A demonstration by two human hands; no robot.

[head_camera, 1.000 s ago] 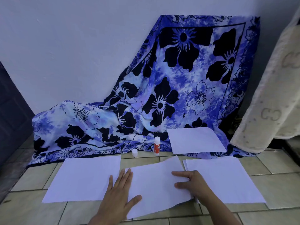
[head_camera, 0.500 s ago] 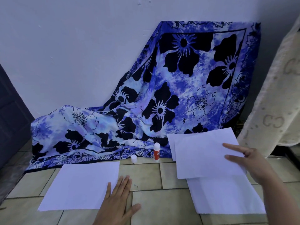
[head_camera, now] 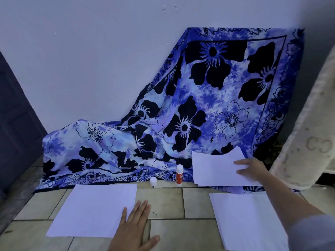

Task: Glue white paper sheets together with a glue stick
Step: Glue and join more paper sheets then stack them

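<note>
Three lots of white paper lie in the head view. My left hand [head_camera: 134, 227] rests flat, fingers straight, on the tiled floor and the right edge of the left sheet [head_camera: 94, 211]. A second sheet [head_camera: 248, 220] lies on the floor at the right, under my right forearm. At the back right a small stack of sheets [head_camera: 215, 167] sits on the cloth's hem, its top sheet's far corner lifted. My right hand [head_camera: 251, 169] lies on that top sheet with fingers spread. An uncapped red and white glue stick [head_camera: 179, 175] stands upright between the papers, its white cap [head_camera: 153, 181] beside it.
A blue floral cloth [head_camera: 199, 109] drapes from the white wall onto the beige floor tiles [head_camera: 166, 201]. A cream rolled rug [head_camera: 308, 142] leans at the right. A dark door [head_camera: 14, 124] stands at the left.
My right hand has carried the middle sheet from the floor up to the back-right stack and laid it there. My left hand has stayed by the left sheet.
</note>
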